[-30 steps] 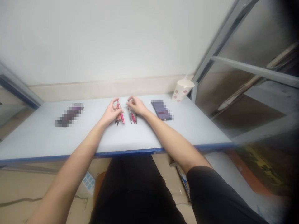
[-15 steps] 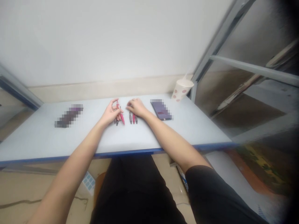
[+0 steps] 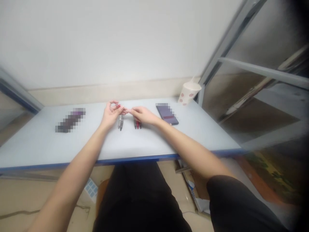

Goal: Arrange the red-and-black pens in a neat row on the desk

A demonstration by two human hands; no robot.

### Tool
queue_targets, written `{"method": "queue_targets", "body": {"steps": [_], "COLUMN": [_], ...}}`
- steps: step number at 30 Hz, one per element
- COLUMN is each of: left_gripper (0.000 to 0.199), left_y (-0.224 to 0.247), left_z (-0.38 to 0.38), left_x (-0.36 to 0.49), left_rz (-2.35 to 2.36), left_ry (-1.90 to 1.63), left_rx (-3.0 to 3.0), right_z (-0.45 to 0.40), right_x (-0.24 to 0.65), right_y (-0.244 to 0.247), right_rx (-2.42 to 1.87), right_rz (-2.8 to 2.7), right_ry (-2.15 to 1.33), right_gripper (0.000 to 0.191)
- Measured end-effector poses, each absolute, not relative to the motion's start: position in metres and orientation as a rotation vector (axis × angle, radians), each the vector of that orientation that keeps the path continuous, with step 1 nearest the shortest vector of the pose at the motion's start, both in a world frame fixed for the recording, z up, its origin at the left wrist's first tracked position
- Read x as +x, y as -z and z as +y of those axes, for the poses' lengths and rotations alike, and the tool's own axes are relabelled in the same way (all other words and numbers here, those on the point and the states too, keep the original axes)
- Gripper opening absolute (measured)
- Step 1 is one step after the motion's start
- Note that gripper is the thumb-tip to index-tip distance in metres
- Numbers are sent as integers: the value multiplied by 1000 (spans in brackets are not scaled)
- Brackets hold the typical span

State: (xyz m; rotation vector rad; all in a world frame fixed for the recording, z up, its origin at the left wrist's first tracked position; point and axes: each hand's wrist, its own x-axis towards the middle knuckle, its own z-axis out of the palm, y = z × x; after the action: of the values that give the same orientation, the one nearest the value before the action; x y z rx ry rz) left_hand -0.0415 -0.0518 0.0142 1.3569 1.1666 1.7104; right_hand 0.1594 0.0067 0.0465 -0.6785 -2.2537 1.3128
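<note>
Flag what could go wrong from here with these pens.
The red pen seems pinched only at the left hand's fingertips, so it could slip and drop onto the grey pen below. The right hand sits just above the red and dark pens, and a careless sweep might roll them. The phone lies close beside the right forearm and could get nudged.

Left hand [image 3: 111, 114] and right hand [image 3: 142, 114] now fingertip to fingertip
</note>
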Motion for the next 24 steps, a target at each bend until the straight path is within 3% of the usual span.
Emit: {"method": "queue_targets", "body": {"steps": [6,10,13,17,22,24], "left_gripper": [29,36,45,50,50,50], "left_y": [-14,-16,-20,-22,-22,-22], "left_z": [-61,-66,-67,-65,-63,-63], "left_x": [-47,-50,-51,-53,-54,-53], "left_rz": [1468,1511,1495,1478,1555,1579], "left_ry": [-1452,-1249,-1205,-1234,-1301,-1294], "left_rx": [1759,1802,1740,1610,1561,1555], "right_z": [26,28,27,28,28,28], "right_x": [175,181,182,179,177,176], "right_y": [-36,-39,-38,-32,-32,-33], "right_rx": [-666,-600,-527,-478,-621,-629], "right_rz": [-2166,-2282,-2416,-2458,-2433,-2404], "right_ry": [-1531,-1430,-1094,-614,-742,-801], "right_gripper": [39,42,38,20,34,30]}}
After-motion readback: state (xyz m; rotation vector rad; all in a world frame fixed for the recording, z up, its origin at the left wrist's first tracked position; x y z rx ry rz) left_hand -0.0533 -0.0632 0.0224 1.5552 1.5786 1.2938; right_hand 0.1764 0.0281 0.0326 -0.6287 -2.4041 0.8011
